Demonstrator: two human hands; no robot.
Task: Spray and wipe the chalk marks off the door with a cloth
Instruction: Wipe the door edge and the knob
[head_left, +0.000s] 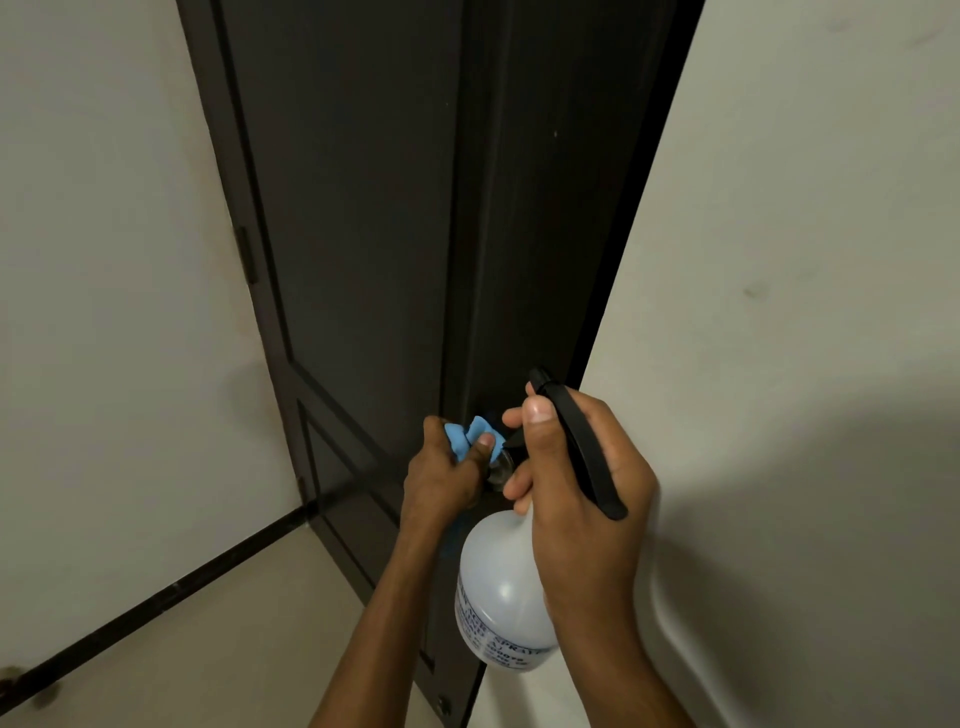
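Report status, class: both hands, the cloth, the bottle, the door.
Left hand grips blue cloth by the door knob. Right hand holds spray bottle, nozzle toward dark door. No chalk marks discernible; nothing in the way.

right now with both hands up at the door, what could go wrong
1. The right hand grips the spray bottle with its nozzle close to the left hand, so a squeeze may wet that hand rather than the door.
2. The blue cloth is bunched small in the left hand, so it may wipe poorly.
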